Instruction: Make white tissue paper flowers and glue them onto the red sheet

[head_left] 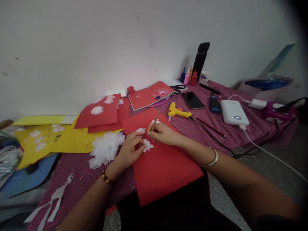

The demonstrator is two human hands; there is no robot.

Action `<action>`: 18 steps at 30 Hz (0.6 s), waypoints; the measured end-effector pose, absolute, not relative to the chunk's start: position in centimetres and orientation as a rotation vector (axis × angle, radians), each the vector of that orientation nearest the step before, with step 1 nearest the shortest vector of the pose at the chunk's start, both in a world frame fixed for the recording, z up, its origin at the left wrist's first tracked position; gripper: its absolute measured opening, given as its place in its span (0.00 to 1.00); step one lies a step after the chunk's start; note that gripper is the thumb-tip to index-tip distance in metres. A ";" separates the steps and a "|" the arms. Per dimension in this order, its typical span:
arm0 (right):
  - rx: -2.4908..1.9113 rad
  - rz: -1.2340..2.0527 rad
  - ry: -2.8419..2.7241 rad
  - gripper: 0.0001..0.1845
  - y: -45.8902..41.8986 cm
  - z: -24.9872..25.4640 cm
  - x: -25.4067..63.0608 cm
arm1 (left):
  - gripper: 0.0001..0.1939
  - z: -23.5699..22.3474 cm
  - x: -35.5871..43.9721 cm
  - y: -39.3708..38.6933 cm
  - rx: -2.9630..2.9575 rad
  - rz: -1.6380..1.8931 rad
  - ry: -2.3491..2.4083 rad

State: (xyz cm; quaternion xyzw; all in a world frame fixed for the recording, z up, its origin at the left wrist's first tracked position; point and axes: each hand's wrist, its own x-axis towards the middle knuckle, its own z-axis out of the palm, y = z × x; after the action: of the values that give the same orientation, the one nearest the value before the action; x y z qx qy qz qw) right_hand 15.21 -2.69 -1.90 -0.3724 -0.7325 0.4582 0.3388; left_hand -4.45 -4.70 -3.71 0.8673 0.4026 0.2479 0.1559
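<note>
A large red paper sheet point(166, 170) lies in front of me, its near end reaching over the table edge above my lap. White ruffled tissue-paper flowers point(147, 146) sit on its upper half. My right hand point(163, 133) is closed around a thin brown stick point(156, 118), held tilted like a pen with its lower end among the flowers. My left hand point(132, 149) rests at the sheet's left side, fingers curled and thumb and forefinger pinched at the nearest flower; what they hold is hidden. Left of it lies a pile of white tissue pieces point(106, 149).
Red sheets with white flowers point(101, 112) and yellow sheets point(72, 139) lie left. Rightward are a yellow glue gun point(178, 111) with its cord, a phone point(193, 100), a pencil point(210, 126) and a white power bank point(234, 112). A paint palette point(161, 93) and paint bottles point(187, 77) stand behind.
</note>
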 end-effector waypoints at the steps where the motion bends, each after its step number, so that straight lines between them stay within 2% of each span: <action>1: -0.965 1.189 -1.912 0.04 -2.7 -1.9 15.2 | 0.05 -3.8 -4.7 -4.4 2.454 0.713 1.184; 10: -0.940 1.133 -1.946 0.06 -2.7 -1.9 15.4 | 0.06 -3.6 -5.3 -3.7 2.428 0.683 1.178; 15: -1.001 0.959 -2.060 0.06 -2.7 -1.9 15.4 | 0.07 -2.4 -6.5 -3.6 2.278 1.010 1.356; 18: -1.045 0.829 -2.129 0.05 -2.8 -1.9 15.4 | 0.10 -1.8 -6.8 -3.9 2.087 1.032 1.483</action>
State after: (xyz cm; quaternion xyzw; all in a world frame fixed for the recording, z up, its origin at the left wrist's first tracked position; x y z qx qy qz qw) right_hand 15.44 -2.75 -1.91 -0.3954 -0.8059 0.3138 0.3095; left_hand -6.83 -3.87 -1.82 0.7425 0.5274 0.3670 0.1895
